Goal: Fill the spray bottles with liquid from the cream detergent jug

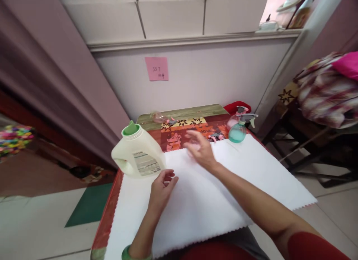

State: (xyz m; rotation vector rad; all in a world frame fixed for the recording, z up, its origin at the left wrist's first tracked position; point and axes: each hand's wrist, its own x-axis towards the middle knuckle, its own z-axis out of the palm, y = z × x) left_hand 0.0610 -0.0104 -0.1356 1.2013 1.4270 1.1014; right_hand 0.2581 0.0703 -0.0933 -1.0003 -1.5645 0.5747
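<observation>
My right hand [201, 152] is over the far part of the white sheet, thumb and fingers apart. Beside its palm is a blurred clear pinkish object [194, 143], perhaps a bottle; I cannot tell whether the hand touches it. My left hand [163, 186] hovers over the sheet with loosely bent fingers, holding nothing. Near its fingertips stands a large cream jug [145, 150] with a green mouth [131, 129] and a label. A pink and grey spray head [216, 136] lies right of my right hand. Farther right stands a spray bottle with teal liquid [237, 133].
A white scallop-edged sheet [268, 178] covers much of the table. A clear bottle with a pink-grey sprayer [158, 117] lies at the back. Another pink spray bottle [232, 121] stands behind the teal one. A pink note [157, 69] is on the wall; plaid cloth [326, 88] is piled right.
</observation>
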